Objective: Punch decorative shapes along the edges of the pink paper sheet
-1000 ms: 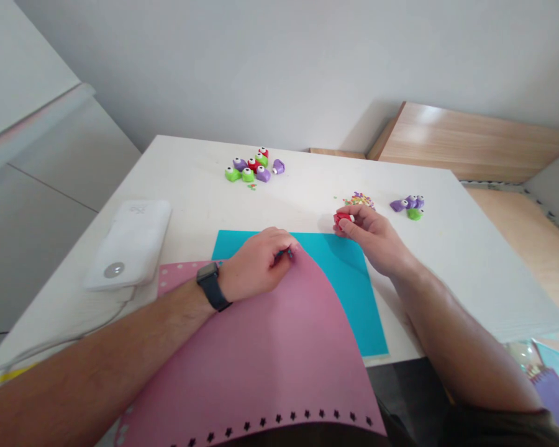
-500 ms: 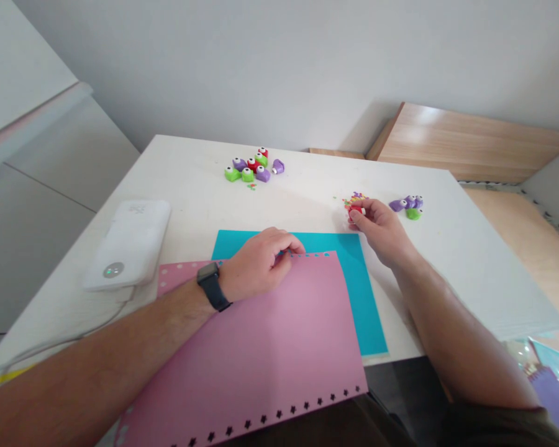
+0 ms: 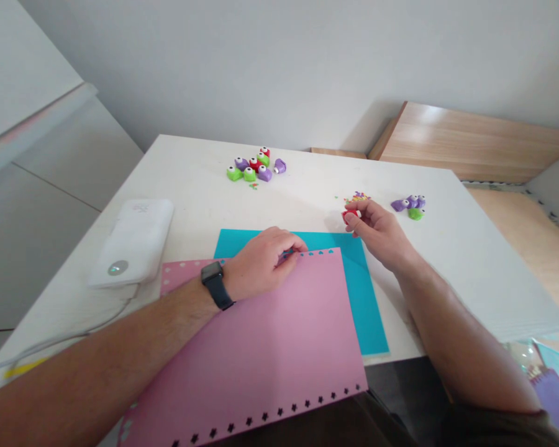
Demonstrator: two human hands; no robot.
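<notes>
My left hand (image 3: 265, 257), with a black watch on its wrist, pinches the top edge of a pink sheet (image 3: 279, 329). Small shaped holes run along the sheet's edges, star-shaped ones along the bottom. Beneath it lies a turquoise sheet (image 3: 370, 310), showing at the top and right. Between thumb and fingers my right hand (image 3: 379, 233) grips a small red craft punch (image 3: 351, 215) with a white part, held beyond the turquoise sheet's upper right corner. Just behind that hand is a little pile of colourful punched-out bits (image 3: 359, 197).
A group of green, purple and red punches (image 3: 254, 164) stands at the back of the white table (image 3: 190, 186). More purple and green punches (image 3: 412, 203) sit on the right. A white device (image 3: 133, 242) with a cable lies on the left.
My right hand has shifted slightly left and toward me, with the red punch turned a little in its fingers. My left hand keeps its grip on the pink sheet.
</notes>
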